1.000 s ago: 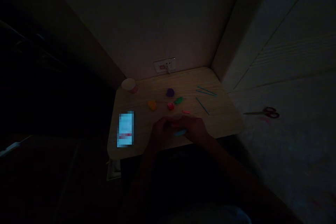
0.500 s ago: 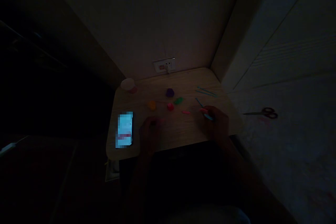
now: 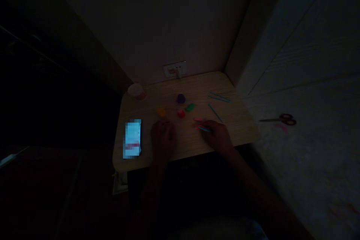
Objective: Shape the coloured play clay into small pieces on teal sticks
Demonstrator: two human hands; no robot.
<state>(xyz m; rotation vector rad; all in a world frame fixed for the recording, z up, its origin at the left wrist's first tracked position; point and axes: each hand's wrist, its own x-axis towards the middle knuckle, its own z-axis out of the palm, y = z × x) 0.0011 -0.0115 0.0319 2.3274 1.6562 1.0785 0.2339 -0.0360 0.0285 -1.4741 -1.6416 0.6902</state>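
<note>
The scene is very dark. My right hand (image 3: 218, 135) is closed round a thin teal stick-like tool (image 3: 204, 129), with a bit of pink clay-like material (image 3: 197, 127) at its tip. Just beyond those fingers lies a small pink strip (image 3: 198, 119). My left hand (image 3: 163, 140) rests near the table's front, its fingers curled together; what they hold, if anything, is too dark to make out. Soft-looking lumps lie past the hands: orange (image 3: 161, 111), red (image 3: 180, 113), green (image 3: 190, 107) and purple (image 3: 180, 98).
Several more teal sticks (image 3: 215, 113) lie at the right of the wooden table (image 3: 157, 92). A lit phone (image 3: 132, 138) is at its left, a cup (image 3: 136, 90) at the back left corner. Scissors (image 3: 278, 120) lie beyond the right edge. A wall socket (image 3: 174, 69) is behind.
My right hand has moved left with the teal tool and pink bit, uncovering a teal stick on the table. My left hand has turned and its fingers are drawn in.
</note>
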